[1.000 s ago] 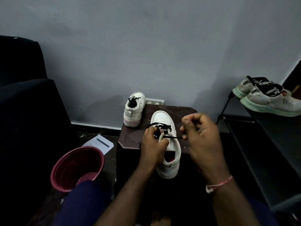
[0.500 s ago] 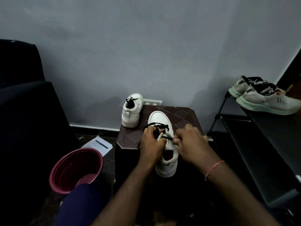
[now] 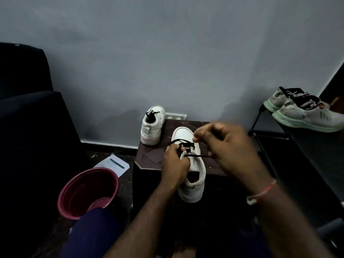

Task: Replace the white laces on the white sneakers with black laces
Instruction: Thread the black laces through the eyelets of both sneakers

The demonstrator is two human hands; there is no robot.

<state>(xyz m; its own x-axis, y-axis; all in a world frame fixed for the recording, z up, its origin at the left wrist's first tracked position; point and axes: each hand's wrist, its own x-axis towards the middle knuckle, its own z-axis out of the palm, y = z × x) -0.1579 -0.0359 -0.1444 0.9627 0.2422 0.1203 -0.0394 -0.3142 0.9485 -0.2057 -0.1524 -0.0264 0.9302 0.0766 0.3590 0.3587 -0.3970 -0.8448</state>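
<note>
Left hand (image 3: 174,164): fingers curled, gripping the near sneaker (image 3: 193,183) at its eyelet rows; fingertips sit on the lace crossings.
Right hand (image 3: 225,146): raised just right of the toe and motion-blurred. Fingers are bunched, and one strand of the black lace (image 3: 197,156) runs taut across to it. The exact pinch point is lost in the blur.
Right wrist: a pale pink thread band (image 3: 262,192).
Near sneaker: white, toe toward the wall, on the dark brown stool (image 3: 152,157). Its heel end juts past the stool's front edge. Only the lower eyelets are laced in black.
Far sneaker (image 3: 151,127): white, heel toward the camera, at the stool's back left corner, apart from the near one. Black lace shows at its collar.
Open room: bare stool top lies between the two sneakers. The right part of the top is covered by the right hand.
Behind: a grey wall (image 3: 167,53), with a white socket plate (image 3: 176,116) just above the stool's rear edge.
Left side: a maroon basin (image 3: 87,192) on the floor beside the stool, a printed sheet of paper (image 3: 113,164) behind it, and a dark armchair (image 3: 28,127) beyond.
Right side: a black rack (image 3: 270,138) close to the stool, carrying a pair of worn grey trainers (image 3: 305,112).
</note>
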